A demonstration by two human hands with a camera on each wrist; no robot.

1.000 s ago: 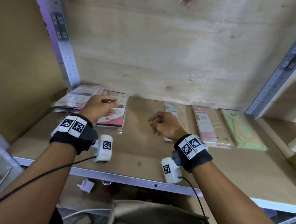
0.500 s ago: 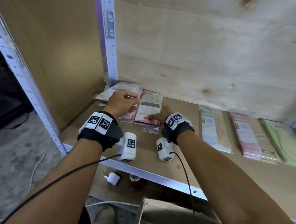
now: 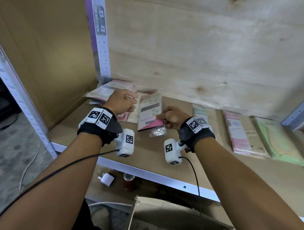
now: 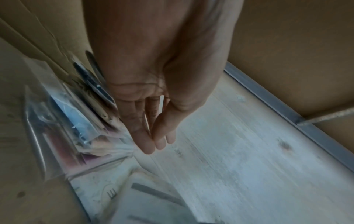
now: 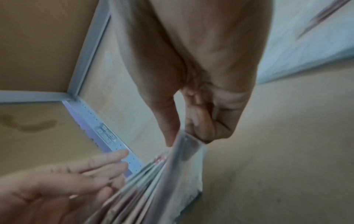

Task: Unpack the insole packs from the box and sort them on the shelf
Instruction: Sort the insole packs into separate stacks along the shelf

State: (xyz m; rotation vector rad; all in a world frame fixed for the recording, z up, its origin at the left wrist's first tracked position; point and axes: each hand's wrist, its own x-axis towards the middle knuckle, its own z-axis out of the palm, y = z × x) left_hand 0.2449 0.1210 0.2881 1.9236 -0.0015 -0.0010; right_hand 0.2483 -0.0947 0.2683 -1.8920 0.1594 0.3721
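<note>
Your right hand (image 3: 172,117) pinches the near right corner of the pink insole pack (image 3: 150,113) between thumb and curled fingers (image 5: 199,127); the pack lies on the shelf (image 3: 145,155) at the left stack, long axis running from you toward the back board. Your left hand (image 3: 122,102) hovers just left of it over the stack (image 3: 102,92), fingers straight, relaxed and gripping nothing. I judge any squaring-up turns on that right-hand pinch, since the right hand is nearer.

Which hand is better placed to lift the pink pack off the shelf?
Right. The right hand already pinches the near corner of the pink pack; the left hand is beside it with fingers straight, gripping nothing.
</note>
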